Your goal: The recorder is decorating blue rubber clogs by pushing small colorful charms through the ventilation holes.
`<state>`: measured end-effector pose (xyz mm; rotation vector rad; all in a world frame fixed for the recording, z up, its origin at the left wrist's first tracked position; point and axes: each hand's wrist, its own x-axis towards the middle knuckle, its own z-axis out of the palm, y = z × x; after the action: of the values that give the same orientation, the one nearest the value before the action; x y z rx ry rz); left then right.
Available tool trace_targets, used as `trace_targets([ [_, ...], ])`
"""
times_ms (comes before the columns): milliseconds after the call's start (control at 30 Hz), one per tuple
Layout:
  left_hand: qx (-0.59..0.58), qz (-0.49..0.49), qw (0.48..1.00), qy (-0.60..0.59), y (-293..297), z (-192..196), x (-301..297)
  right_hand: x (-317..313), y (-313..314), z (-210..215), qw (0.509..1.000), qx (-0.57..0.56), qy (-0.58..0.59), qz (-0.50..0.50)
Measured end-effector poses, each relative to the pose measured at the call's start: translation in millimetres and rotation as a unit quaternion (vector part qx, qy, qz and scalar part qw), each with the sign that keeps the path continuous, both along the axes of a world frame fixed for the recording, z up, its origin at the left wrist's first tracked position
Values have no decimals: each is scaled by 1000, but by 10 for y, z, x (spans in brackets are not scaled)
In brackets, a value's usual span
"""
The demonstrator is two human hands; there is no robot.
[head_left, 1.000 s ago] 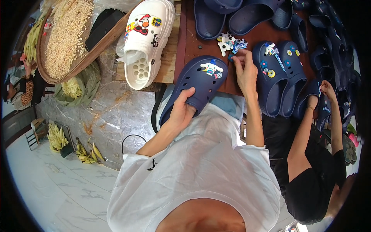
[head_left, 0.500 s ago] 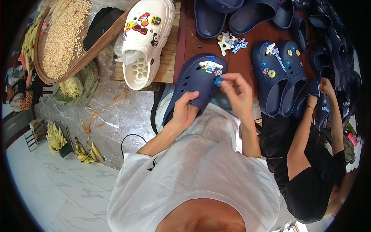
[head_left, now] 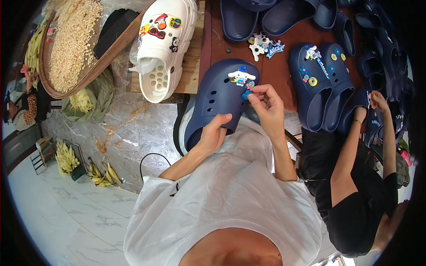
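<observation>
A navy clog (head_left: 213, 91) tilts over my lap, gripped at its opening by my left hand (head_left: 214, 133), the thumb lying on the upper and the fingers hidden inside. Near its toe sit a white long-eared character charm (head_left: 241, 78) and a small swirl charm (head_left: 251, 84). My right hand (head_left: 266, 104) pinches a blue flower charm (head_left: 246, 95) against the clog's upper, just below the swirl. Whether its stem is in a hole is hidden. Beyond the toe, a small pile of loose charms (head_left: 265, 45) lies on the brown tabletop (head_left: 217, 44).
A white clog with charms (head_left: 162, 40) stands left on a wooden board (head_left: 191, 80). A decorated navy pair (head_left: 313, 97) lies right, with more navy clogs (head_left: 284, 20) behind. Far left is a basket of kernels (head_left: 73, 48). At right, a co-worker's hands (head_left: 377, 102) handle another clog.
My right hand has brought the blue flower charm slightly left and down, onto the clog's upper. The clog has tipped a little in my left hand, which keeps its grip.
</observation>
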<state>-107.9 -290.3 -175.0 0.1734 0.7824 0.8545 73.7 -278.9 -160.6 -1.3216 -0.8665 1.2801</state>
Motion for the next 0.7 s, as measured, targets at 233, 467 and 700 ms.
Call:
trace_targets([
  [233,32,5,999,-3,-141,-215,-115,79,53,-20,998,-47,23,22],
  [467,52,-16,998,37,-92,-171,-142,157,154,-57,995,-78,26,64],
  [700,0,10,1000,2,153,74,-52,-28,152,-201,999,-15,32,-17],
])
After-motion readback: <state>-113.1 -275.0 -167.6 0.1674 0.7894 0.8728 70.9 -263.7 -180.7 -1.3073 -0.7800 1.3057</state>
